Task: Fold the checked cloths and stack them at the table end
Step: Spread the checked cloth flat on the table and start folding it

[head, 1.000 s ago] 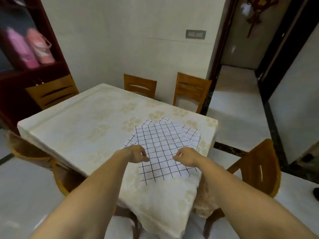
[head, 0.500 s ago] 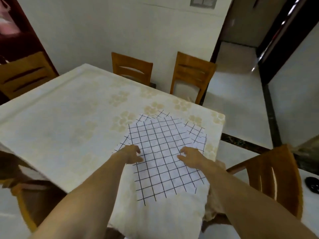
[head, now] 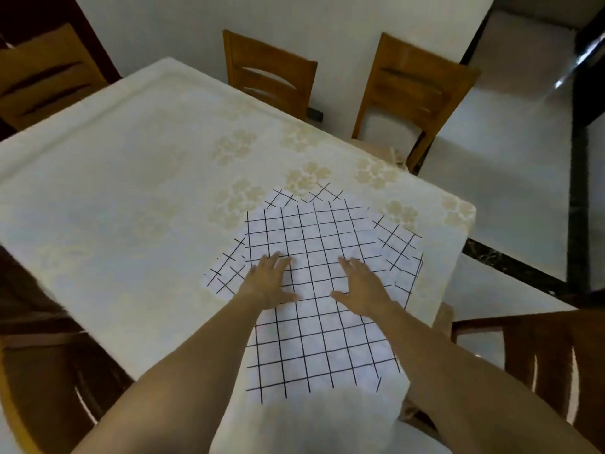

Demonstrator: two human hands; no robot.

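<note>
A pile of white cloths with a black check lies near the right corner of the table. The top cloth (head: 314,237) is spread flat, and its near edge hangs over the table edge. Corners of other checked cloths (head: 401,245) stick out beneath it on the left, far side and right. My left hand (head: 270,281) rests flat on the top cloth, fingers straight and spread. My right hand (head: 365,286) lies flat on it too, a little to the right, fingers spread.
The table (head: 131,191) wears a cream cloth with a pale flower print. Two wooden chairs (head: 270,75) stand at the far side, another chair (head: 556,365) at the near right, and more at the left. White tiled floor lies to the right.
Both hands went from loosely curled at the cloth's sides to flat and spread on its middle. The camera tilted down and came closer to the table.
</note>
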